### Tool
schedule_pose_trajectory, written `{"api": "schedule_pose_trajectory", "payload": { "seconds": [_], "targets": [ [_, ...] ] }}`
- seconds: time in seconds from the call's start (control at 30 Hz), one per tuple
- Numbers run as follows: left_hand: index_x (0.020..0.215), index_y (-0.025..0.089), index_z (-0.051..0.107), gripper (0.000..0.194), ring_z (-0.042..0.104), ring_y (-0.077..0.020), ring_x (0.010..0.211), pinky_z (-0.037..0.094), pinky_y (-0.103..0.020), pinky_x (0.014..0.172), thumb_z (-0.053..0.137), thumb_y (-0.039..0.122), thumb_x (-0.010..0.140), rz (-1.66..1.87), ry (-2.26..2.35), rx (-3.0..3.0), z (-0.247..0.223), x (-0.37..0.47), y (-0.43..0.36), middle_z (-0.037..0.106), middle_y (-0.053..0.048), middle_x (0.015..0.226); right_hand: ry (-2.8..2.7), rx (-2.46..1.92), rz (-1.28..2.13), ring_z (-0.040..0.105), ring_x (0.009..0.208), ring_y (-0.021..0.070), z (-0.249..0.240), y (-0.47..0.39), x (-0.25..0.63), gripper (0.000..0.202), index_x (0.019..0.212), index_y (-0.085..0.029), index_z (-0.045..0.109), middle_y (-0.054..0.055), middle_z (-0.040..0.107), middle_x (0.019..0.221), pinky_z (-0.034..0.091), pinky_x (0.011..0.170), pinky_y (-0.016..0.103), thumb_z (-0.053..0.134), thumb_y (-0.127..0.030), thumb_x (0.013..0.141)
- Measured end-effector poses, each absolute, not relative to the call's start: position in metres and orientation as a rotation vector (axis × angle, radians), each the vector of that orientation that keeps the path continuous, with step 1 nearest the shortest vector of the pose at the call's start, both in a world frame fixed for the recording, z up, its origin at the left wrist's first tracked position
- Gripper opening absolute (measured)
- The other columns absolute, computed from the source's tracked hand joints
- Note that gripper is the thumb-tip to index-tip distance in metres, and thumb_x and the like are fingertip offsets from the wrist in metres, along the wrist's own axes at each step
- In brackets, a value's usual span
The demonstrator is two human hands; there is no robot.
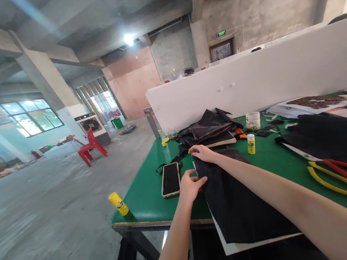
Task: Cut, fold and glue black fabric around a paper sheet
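Black fabric lies over a white sheet at the table's front edge, its lower part overhanging. My left hand is at the fabric's left edge, thumb and fingers closed on the margin. Further up, my right hand pinches the upper left corner of the same fabric. Just left of my hands lies a phone, screen up. A yellow glue stick stands tilted in view at the table's left corner, and another glue stick stands to the right of my right hand.
Large scissors with red and yellow handles rest on the green table at right, beside more black cloth. Behind my hands is a dark fabric pile, near a jar. A white partition stands beyond; a red chair is on the floor.
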State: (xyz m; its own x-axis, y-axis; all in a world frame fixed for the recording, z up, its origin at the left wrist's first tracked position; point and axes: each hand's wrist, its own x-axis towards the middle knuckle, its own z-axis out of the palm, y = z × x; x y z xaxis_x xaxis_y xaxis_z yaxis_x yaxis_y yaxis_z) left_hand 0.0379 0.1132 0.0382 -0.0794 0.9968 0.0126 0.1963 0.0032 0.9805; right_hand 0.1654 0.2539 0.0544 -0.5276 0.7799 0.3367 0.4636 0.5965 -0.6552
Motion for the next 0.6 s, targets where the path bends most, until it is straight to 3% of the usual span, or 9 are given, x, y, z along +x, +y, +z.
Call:
{"api": "schedule_pose_trajectory", "payload": {
  "seconds": [0.17, 0.33, 0.47, 0.6],
  "targets": [
    [0.123, 0.013, 0.044, 0.064, 0.061, -0.0143, 0.063, 0.049, -0.025, 0.058, 0.072, 0.029, 0.068, 1.118, 1.402, 1.319, 0.038, 0.041, 0.107, 0.063, -0.005, 0.077, -2.284, -1.027, 0.6, 0.057, 0.091, 0.0166, 0.043, 0.249, 0.161, 0.026, 0.106, -0.015, 0.056, 0.006, 0.058, 0.107, 0.049, 0.08, 0.038, 0.05, -0.033, 0.088],
    [0.126, 0.012, 0.043, 0.06, 0.061, -0.0165, 0.066, 0.048, -0.027, 0.062, 0.066, 0.031, 0.074, 1.077, 1.433, 1.435, 0.038, 0.041, 0.102, 0.064, -0.007, 0.079, -2.346, -1.04, 0.533, 0.057, 0.093, 0.0171, 0.037, 0.245, 0.159, 0.027, 0.107, -0.015, 0.056, 0.007, 0.058, 0.108, 0.048, 0.081, 0.039, 0.05, -0.033, 0.088],
    [0.126, 0.018, 0.045, 0.058, 0.06, -0.0247, 0.085, 0.044, -0.036, 0.078, 0.063, 0.039, 0.076, 1.109, 1.621, 1.688, 0.046, 0.04, 0.092, 0.062, -0.006, 0.076, -2.36, -1.023, 0.469, 0.057, 0.094, 0.0174, 0.035, 0.245, 0.16, 0.027, 0.107, -0.015, 0.056, 0.007, 0.057, 0.108, 0.048, 0.082, 0.039, 0.05, -0.033, 0.088],
    [0.117, 0.017, 0.054, 0.046, 0.056, -0.0327, 0.097, 0.043, -0.042, 0.079, 0.044, 0.048, 0.085, 0.915, 2.019, 2.182, 0.054, 0.042, 0.076, 0.062, -0.014, 0.089, -2.348, -1.013, 0.411, 0.056, 0.096, 0.018, 0.029, 0.246, 0.161, 0.026, 0.107, -0.015, 0.056, 0.007, 0.057, 0.109, 0.047, 0.083, 0.04, 0.051, -0.033, 0.088]
  ]
}}
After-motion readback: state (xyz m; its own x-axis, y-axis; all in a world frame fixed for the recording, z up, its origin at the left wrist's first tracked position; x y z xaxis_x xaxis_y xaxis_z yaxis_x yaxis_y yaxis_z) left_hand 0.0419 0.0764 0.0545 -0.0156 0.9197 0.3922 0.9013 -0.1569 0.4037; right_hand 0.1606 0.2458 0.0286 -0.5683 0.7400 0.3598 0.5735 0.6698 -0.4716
